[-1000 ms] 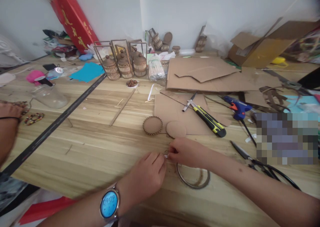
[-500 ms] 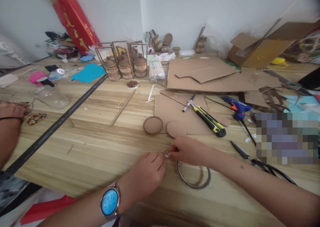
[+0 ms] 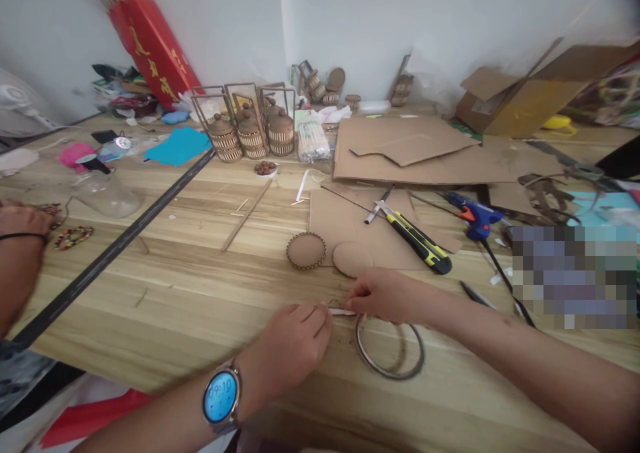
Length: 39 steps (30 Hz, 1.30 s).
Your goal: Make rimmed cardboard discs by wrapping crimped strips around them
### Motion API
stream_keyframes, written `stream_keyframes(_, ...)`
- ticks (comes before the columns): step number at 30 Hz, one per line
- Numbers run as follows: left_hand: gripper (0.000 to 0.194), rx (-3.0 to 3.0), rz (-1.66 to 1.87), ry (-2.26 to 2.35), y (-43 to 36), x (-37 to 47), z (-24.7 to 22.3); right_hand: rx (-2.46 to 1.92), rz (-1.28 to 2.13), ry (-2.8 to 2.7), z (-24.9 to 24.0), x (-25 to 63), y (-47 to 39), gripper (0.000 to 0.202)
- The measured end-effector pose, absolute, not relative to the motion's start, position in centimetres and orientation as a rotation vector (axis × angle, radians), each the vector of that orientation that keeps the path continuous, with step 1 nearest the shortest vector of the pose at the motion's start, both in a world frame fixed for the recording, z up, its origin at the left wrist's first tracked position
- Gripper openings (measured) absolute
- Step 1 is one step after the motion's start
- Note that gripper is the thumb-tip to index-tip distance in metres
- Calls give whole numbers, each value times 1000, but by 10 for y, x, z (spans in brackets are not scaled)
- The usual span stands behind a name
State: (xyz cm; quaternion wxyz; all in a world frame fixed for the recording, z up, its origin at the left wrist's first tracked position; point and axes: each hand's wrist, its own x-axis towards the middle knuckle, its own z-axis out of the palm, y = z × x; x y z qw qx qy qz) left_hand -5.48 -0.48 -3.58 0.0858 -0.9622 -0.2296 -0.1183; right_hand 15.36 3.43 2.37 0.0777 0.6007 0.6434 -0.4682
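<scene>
A narrow white strip with a dark upper edge runs between my two hands, low over the table. My left hand is closed on its left end, palm down, fingertips mostly hidden. The fingers of my right hand pinch its other end. Just below the right hand is a thin brown-grey ring; its upper part is hidden, so I cannot tell whether it joins the strip. Beyond the hands lie an oval cardboard piece and a shallow round cardboard tray with a beaded-looking rim.
A yellow-black utility knife and a pen lie on cardboard. Farther right are a blue glue gun and partly hidden scissors. Small lidded baskets stand behind. Another person's hand rests at the left.
My right hand has moved slightly right, away from the left, and more of the white strip shows between them. The ring has shifted a little right. My left hand is nearly still.
</scene>
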Motion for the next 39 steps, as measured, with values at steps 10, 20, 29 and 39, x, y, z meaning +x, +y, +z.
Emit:
stream_keyframes(10, 20, -2925, -279, -711, -5, -54, -32, 1709, -1633, 1948, 20, 168, 28, 20)
stream_keyframes(20, 20, -2937, -301, -707, -4, -52, -33, 1786, -1604, 1966, 20, 192, 21, 31)
stream_keyframes(29, 31, -2906, -236, -721, -7, -50, -29, 1913, -1414, 1873, 9, 211, 11, 24)
stream_keyframes(39, 30, -2890, -240, -693, -6, -49, -32, 1964, -1234, 1902, 10, 207, 8, 24)
